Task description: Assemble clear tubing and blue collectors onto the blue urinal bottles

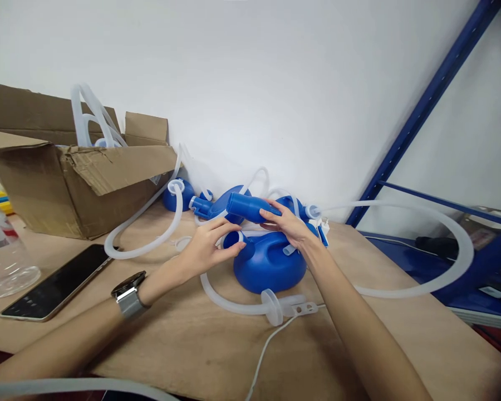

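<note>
A blue plastic bottle (271, 267) with a moulded grip hollow rests on the table in front of me. My left hand (217, 245) has its thumb and fingers closed around the bottle's wide, pale-rimmed mouth. Above the bottle, my right hand (286, 220) grips a blue tapered plastic piece (248, 208), its wider end pointing left. A clear tube (229, 305) with a translucent round disc (272, 307) lies in front of the bottle. Behind my hands are more blue bottles (178, 196) with tubes, partly hidden.
An open cardboard box (79, 195) holding tubes stands at the left. A phone (60, 284) and a clear plastic bottle (8, 256) lie nearer me. A long tube (463, 245) loops past the table's right edge by a blue metal frame (426, 106). A white cable (261, 356) runs forward.
</note>
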{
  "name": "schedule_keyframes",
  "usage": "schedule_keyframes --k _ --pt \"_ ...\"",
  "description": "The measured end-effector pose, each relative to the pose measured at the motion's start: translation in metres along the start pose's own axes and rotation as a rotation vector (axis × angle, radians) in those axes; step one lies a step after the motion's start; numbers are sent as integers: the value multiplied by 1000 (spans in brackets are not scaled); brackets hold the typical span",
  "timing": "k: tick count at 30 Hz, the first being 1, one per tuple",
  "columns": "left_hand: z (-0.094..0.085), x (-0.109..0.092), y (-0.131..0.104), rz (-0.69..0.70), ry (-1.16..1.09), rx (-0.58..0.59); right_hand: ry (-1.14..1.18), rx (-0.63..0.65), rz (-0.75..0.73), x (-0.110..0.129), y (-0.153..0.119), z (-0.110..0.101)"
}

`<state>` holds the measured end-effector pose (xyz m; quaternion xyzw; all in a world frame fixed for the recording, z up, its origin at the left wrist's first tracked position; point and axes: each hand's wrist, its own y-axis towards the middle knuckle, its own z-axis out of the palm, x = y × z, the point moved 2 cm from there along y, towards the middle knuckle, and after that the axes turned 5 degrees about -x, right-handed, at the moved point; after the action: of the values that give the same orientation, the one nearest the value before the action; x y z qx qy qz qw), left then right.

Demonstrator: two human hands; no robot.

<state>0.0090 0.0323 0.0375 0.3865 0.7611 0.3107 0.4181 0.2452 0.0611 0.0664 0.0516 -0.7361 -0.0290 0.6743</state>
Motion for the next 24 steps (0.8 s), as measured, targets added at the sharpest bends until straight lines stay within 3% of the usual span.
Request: schedule_keyframes --k 8,17,24 --pt "26 -8 17 -34 89 281 -8 -21 4 -4 4 -1" --pt "29 -3 10 136 36 217 78 28 28 -3 9 2" --pt "23 -8 20 134 -33 379 70 64 62 -1 9 7"
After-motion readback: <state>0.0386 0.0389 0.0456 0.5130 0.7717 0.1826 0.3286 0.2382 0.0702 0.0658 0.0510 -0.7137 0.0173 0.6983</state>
